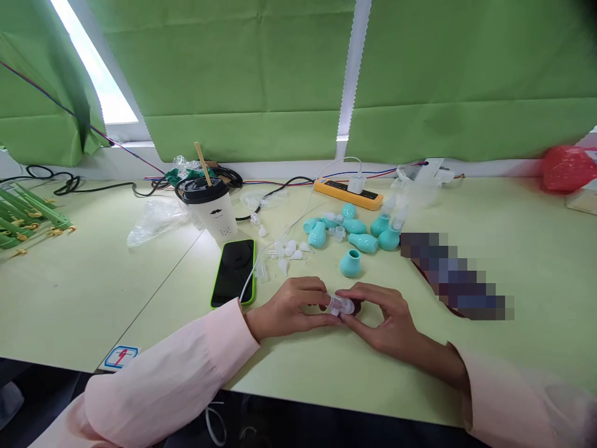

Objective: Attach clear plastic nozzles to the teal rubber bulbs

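Between the fingertips of both hands is a small clear plastic tube-like piece (342,305), lying roughly sideways just over the table. My left hand (301,306) pinches its left end, and my right hand (385,314) grips the right end with thumb and fingers. Just beyond them stands a turquoise rubber bulb (351,264) with its round opening facing up. Several more turquoise bulbs (363,242) lie in a cluster farther back, a few upright with clear parts on top. Small white and clear plastic pieces (290,249) are scattered left of that cluster.
A phone in a green case (234,274) lies by my left wrist, crossed by a white cable. Behind it stands a lidded paper cup (212,211) with a straw. A yellow power strip (347,193) sits near the wall. Green plastic parts (28,214) lie far left; a pixelated patch (454,277) is at right.
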`<action>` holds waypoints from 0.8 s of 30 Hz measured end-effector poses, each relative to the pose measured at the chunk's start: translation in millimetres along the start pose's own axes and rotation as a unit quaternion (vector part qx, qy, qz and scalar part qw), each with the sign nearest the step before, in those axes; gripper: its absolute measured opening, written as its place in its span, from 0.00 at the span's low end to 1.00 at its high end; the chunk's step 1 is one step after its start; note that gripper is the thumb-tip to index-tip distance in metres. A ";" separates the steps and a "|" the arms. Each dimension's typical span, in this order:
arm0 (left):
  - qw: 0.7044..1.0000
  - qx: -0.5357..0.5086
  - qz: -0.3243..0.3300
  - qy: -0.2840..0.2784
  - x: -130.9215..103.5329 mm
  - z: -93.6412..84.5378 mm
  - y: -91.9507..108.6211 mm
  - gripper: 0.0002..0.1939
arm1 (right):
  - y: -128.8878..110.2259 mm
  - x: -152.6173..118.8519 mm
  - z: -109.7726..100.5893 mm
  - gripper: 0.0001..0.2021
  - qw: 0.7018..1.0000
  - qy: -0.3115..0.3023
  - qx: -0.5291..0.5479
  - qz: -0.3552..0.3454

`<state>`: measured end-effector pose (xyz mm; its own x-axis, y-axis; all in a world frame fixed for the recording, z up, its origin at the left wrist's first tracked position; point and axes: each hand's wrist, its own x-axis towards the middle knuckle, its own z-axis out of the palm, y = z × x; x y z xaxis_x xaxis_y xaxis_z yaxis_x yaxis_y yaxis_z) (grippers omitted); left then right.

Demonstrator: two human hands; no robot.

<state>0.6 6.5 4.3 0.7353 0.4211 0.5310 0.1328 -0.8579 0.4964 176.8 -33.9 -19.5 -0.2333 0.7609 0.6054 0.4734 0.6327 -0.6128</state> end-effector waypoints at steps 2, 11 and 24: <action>1.000 -0.004 -0.005 0.015 0.0 1.0 0.2 0.08 | 0.0 0.1 -0.5 0.10 1.000 0.004 0.004 0.002; 0.996 -0.021 -0.060 0.068 0.8 1.3 8.1 0.06 | -0.9 0.8 -1.1 0.10 0.999 0.003 0.024 0.021; 0.993 -0.030 -0.093 0.065 -3.9 5.6 11.6 0.10 | -1.9 0.5 0.9 0.09 1.000 -0.005 0.018 0.017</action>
<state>2.9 -6.7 4.2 0.6097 0.6080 0.5086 0.2159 -0.7448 0.6314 175.0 -34.7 -18.5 -0.2267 0.7830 0.5792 0.4495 0.6116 -0.6510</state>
